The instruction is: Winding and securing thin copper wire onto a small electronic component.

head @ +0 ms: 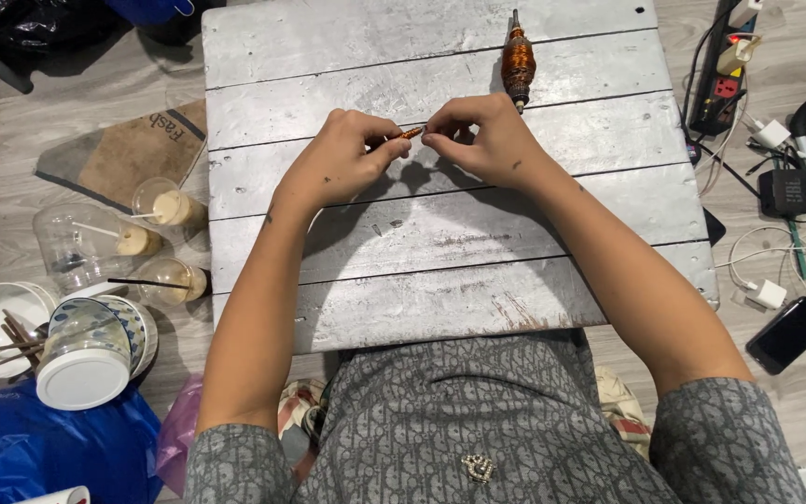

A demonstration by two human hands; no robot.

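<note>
Copper wire (pixel 410 133): a short bit, held up just over the grey wood counter (pixel 440 252), between both hands.
Left hand (pixel 340 159): fingers pinch one end.
Right hand (pixel 482 140): fingers pinch the other end, so it stays steady.
Wire spool (pixel 519 63): lies near, just beyond the right hand.

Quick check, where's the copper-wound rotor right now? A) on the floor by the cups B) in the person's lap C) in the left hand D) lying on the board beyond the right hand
D: the copper-wound rotor lies on the grey board just past the right hand; both hands pinch a small copper piece, left hand included.
</note>
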